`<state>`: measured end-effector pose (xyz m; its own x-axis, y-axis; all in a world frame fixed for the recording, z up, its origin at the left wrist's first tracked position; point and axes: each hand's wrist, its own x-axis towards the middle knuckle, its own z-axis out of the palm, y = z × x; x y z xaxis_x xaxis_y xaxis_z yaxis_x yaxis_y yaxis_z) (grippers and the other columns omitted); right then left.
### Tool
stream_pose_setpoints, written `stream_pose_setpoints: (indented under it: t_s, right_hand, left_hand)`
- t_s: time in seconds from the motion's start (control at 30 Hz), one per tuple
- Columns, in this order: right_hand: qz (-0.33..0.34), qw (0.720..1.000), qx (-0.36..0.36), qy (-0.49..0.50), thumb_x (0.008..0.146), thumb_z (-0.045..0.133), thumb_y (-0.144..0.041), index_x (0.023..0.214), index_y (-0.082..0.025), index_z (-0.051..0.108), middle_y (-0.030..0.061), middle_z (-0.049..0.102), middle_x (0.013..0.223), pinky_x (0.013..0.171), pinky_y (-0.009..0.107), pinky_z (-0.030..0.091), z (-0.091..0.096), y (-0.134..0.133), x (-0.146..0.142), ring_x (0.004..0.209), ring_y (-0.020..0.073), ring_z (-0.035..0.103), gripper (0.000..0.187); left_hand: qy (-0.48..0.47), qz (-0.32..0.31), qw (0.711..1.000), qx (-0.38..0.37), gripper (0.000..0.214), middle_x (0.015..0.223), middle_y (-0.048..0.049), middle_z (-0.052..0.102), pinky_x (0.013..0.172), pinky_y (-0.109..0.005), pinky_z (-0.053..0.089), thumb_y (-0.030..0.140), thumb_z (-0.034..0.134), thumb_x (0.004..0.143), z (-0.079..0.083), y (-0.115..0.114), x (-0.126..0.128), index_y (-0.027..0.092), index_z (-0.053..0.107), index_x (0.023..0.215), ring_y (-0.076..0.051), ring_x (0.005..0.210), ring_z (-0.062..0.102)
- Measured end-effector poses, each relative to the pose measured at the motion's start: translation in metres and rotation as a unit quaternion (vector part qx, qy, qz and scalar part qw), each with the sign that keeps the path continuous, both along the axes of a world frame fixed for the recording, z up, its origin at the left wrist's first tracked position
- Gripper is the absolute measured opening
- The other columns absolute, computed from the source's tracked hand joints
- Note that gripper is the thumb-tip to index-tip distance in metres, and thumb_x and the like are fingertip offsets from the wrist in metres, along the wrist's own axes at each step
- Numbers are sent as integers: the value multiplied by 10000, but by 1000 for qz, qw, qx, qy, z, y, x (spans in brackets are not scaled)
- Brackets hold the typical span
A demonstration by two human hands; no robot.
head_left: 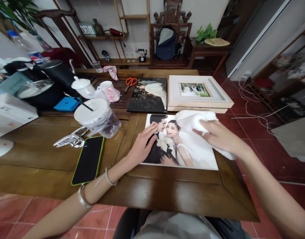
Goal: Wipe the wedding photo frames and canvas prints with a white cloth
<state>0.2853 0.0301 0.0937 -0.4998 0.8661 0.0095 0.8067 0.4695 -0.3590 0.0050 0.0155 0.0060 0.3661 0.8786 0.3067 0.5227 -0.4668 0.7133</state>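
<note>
Wood table [167, 196], photo print [192, 156], red tile floor [257, 132], shelves [117, 36]

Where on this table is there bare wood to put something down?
Bare wood runs along the near edge of the table, below the photo print, and left of the phone toward the white box. The back left, around the lidded tub and kettle, is crowded.
</note>
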Motion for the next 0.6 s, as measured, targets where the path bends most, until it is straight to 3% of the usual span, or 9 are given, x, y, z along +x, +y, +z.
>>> stream_pose_setpoints:
  t_s: [0.07, 0.13, 0.2, 0.27, 0.5, 0.6]
  right_hand:
    - [51, 999, 8, -5, 721, 431, -58, 868, -152, 618, 125, 674, 952, 905, 457, 452, -8, 0, -23, 1034, 296, 597, 256]
    - [111, 993, 34, -15, 682, 464, -39, 950, -133, 654, 169, 633, 1179, 1058, 539, 313, -15, -4, -47, 1277, 330, 444, 341]
    - [166, 984, 55, -23, 683, 492, -51, 1008, -130, 675, 176, 540, 1345, 1113, 585, 196, -21, -11, -63, 1379, 336, 306, 382]
    - [204, 977, 52, -22, 697, 509, -69, 1014, -152, 695, 153, 476, 1420, 1125, 600, 155, -25, -20, -71, 1401, 330, 265, 376]
    - [258, 966, -18, 9, 610, 515, -48, 898, -203, 713, 75, 442, 1462, 1175, 548, 72, -15, -61, -52, 1433, 278, 194, 382]
    - [238, 971, -5, 7, 604, 467, -39, 797, -224, 661, 56, 521, 1397, 1183, 471, 204, -1, -85, -31, 1404, 240, 288, 330]
  left_hand:
    - [-2, -2, 1000, -6, 408, 1476, -88, 437, 1167, -447, 273, 294, 370, 991, 1, -1, 0, 208, 460, 1379, -195, 1395, 356]
    - [-7, 1, 1000, -5, 426, 1507, -80, 390, 1176, -444, 250, 313, 351, 997, 2, -2, -1, 226, 407, 1411, -190, 1411, 324]
    - [-16, 7, 1000, 2, 453, 1531, -81, 345, 1184, -439, 226, 331, 337, 1001, 1, -2, -2, 238, 341, 1444, -188, 1428, 287]
    - [-24, 10, 1000, 6, 473, 1547, -85, 311, 1189, -430, 211, 346, 325, 1003, 0, -2, -2, 242, 297, 1463, -188, 1438, 260]
    - [-9, 17, 999, -28, 481, 1530, -97, 343, 1179, -424, 240, 354, 304, 1005, 2, -2, -2, 217, 293, 1466, -193, 1425, 293]
    - [8, 13, 1000, -19, 461, 1520, -99, 363, 1179, -419, 242, 324, 327, 999, 2, -2, -1, 198, 340, 1443, -193, 1424, 297]
